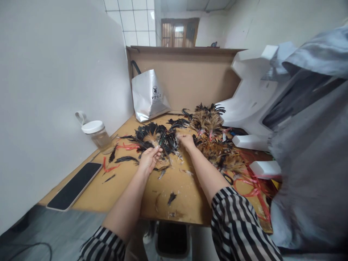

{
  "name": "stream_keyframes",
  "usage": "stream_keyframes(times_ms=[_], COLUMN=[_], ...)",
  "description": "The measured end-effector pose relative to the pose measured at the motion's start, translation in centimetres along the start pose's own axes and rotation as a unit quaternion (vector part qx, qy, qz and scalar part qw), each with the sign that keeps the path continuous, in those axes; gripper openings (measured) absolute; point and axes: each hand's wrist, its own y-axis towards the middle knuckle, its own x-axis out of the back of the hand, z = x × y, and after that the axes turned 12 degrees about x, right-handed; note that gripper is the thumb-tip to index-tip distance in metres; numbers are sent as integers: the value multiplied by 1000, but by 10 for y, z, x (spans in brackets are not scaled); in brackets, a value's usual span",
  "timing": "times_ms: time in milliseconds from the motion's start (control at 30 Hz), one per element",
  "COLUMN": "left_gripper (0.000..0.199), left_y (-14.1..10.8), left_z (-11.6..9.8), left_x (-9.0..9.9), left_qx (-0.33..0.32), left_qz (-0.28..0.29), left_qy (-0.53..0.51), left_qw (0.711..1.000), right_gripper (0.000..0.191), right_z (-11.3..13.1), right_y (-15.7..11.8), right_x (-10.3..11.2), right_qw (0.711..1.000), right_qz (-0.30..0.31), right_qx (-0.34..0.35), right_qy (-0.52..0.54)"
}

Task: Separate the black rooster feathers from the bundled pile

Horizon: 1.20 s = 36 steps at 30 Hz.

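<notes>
1. Left hand [150, 158] pinches a brown feather [151, 139], thumb against fingertips;
2. right hand [187, 140] curls beside black feathers [145, 133]; I cannot tell whether it holds any;
3. black feathers lie on the table [190, 197]; a silver bag [148, 96] stands behind.

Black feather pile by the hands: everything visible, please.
The loose pile of glossy black feathers lies on the tan wooden tabletop, its curved plumes pointing different ways. At its near edge the left hand pinches a tan feather tuft; the right hand is at its right, contact unclear. Flat red strips reach its left.
</notes>
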Motion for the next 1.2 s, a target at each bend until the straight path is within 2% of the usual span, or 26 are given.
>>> stream_keyframes(times_ms=[100, 200, 300, 400, 567, 767, 933, 1200], left_gripper=[18, 16, 15, 13, 11, 10, 10, 15], left_y=[1, 1, 1, -1, -4, -4, -3, -5], left_z=[1, 3, 4, 4, 6, 8, 9, 9], left_x=[1, 1, 1, 0, -3, -4, -2, -4], left_qx=[13, 30, 44, 59, 78, 88, 83, 85], left_qz=[6, 9, 12, 20, 31, 37, 47, 54], left_qy=[10, 19, 28, 40, 55, 62, 65, 82], left_qw=[1000, 999, 999, 997, 995, 993, 993, 992], right_gripper=[26, 31, 32, 32, 31, 30, 28, 23], right_z=[7, 19, 30, 39, 46, 42, 38, 43], right_y=[-11, -29, -49, -65, -79, -82, -83, -88], right_x=[6, 10, 9, 4, -5, -15, -22, -25], right_qw=[987, 938, 908, 903, 919, 920, 928, 933], right_qz=[12, 45, 80, 96, 90, 85, 58, 34], right_qx=[-30, -68, -79, -73, -36, -24, -7, 2], right_qy=[157, 336, 403, 412, 383, 382, 367, 357])
